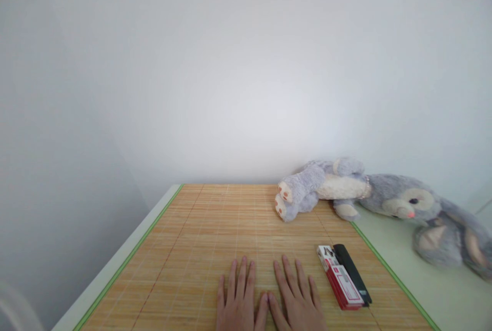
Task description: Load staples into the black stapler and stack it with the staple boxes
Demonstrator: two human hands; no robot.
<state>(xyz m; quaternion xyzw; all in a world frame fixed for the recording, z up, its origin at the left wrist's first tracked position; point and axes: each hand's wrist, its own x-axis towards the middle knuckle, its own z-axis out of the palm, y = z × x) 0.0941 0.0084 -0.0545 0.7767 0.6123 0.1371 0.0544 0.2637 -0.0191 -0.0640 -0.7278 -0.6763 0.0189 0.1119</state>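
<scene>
On the bamboo mat point(215, 233), the left hand point(239, 308) and right hand point(298, 308) lie flat, fingers spread, thumb tips together, with red-and-white boxes point(343, 281) and a black case point(352, 272) beside the right, a plush rabbit point(342, 187) sprawled behind.

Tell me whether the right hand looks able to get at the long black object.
Probably yes, but not straight across: red-and-white packaging lies between the right hand and the long black object, whose outer side looks free.
</scene>
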